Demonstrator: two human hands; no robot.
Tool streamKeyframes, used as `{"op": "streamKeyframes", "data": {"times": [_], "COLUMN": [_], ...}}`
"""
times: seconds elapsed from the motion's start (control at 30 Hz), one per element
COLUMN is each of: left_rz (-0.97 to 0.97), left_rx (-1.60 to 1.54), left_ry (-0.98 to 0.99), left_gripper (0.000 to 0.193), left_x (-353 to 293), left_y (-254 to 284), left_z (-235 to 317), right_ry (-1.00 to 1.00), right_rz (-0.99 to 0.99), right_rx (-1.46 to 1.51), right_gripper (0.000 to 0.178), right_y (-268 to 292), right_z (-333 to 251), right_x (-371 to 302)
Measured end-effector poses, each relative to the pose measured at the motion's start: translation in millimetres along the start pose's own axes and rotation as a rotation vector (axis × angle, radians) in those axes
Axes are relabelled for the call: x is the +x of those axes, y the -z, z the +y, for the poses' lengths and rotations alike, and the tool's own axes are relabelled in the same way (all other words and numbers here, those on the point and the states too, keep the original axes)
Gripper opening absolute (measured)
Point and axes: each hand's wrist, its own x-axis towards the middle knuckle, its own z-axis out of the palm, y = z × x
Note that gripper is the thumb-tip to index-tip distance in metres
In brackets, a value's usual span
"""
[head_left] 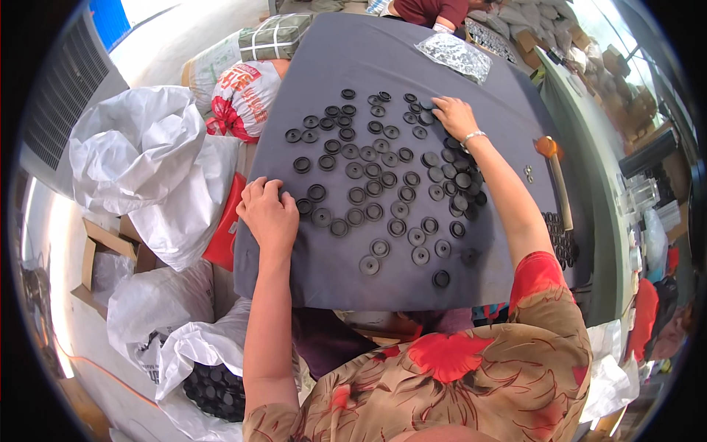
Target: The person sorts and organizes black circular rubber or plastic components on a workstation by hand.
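Note:
Many black round caps (pixel 370 152), some with raised rings and some with a small centre mark, lie scattered over the grey cloth-covered table (pixel 346 55). They overlap in a denser heap right of the middle. My left hand (pixel 269 212) is at the table's left edge, fingers curled and pointing away from me. A black cap (pixel 303 206) lies right beside it; whatever is under those fingers is hidden. My right hand (pixel 454 118) reaches to the far side of the heap, its fingertips closed on a dark cap (pixel 428 104).
A clear bag of small parts (pixel 455 57) lies at the far right. A wooden-handled mallet (pixel 557 177) rests along the right edge. A red container (pixel 225 232) and white sacks (pixel 140 158) crowd the left side. Another person (pixel 433 10) is at the far end.

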Motion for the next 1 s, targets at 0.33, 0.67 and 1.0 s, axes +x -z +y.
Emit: {"op": "streamKeyframes", "data": {"times": [0.33,0.67,1.0], "left_rz": [0.006,-0.027,0.025], "left_rx": [0.011,-0.029,0.034], "left_ry": [0.009,0.009,-0.019], "left_gripper": [0.019,0.02,0.019], "left_x": [0,-1,4], "left_y": [-2,2,-4], "left_z": [-2,1,-4], "right_ry": [0.262,-0.006,0.114], "right_rz": [-0.007,0.094,-0.121], "right_rx": [-0.18,0.156,0.291], "right_gripper": [0.022,0.021,0.032], "right_y": [-9,-15,25], "right_z": [-18,-7,-42], "right_x": [43,64,2]}}
